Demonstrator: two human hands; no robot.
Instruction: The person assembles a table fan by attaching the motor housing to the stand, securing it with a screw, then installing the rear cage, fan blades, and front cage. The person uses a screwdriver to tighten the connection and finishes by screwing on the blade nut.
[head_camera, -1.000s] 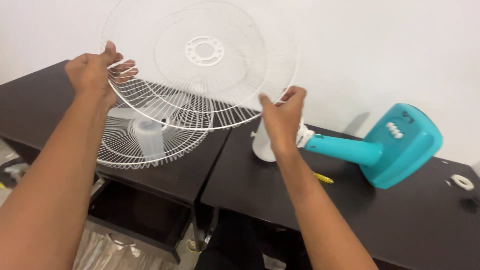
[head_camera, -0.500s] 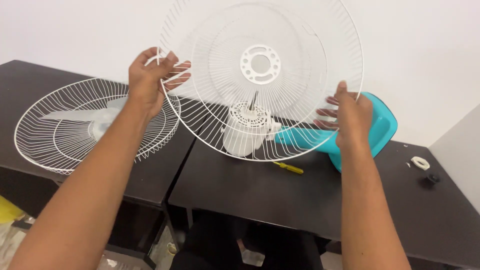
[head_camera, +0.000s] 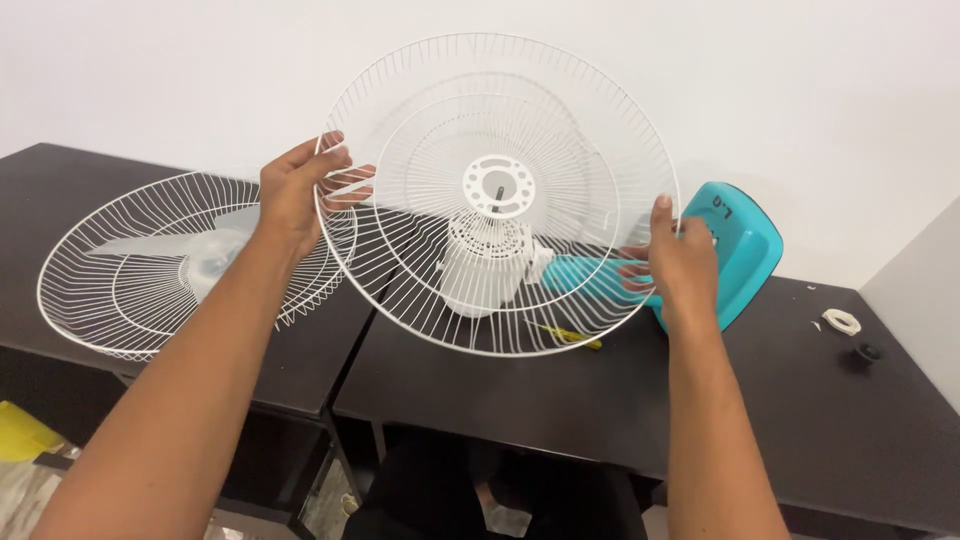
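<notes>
I hold a round white wire fan guard (head_camera: 420, 140) up in front of me by its rim. My left hand (head_camera: 300, 195) grips the left edge and my right hand (head_camera: 675, 260) grips the right edge. Its central plastic ring sits over the shaft of a white fan motor (head_camera: 480, 270), which lies on the dark table (head_camera: 560, 400) behind the wires. A teal neck and teal base (head_camera: 745, 245) continue from the motor to the right.
A second white wire guard (head_camera: 110, 290) lies flat on the left table with a translucent blade (head_camera: 205, 265) in it. A yellow screwdriver (head_camera: 570, 338) lies under the held guard. A white ring nut (head_camera: 842, 322) and a small black knob (head_camera: 865, 355) sit far right.
The guard has come down and slightly left, so its centre ring now lines up over the motor shaft. Both hands moved down with it.
</notes>
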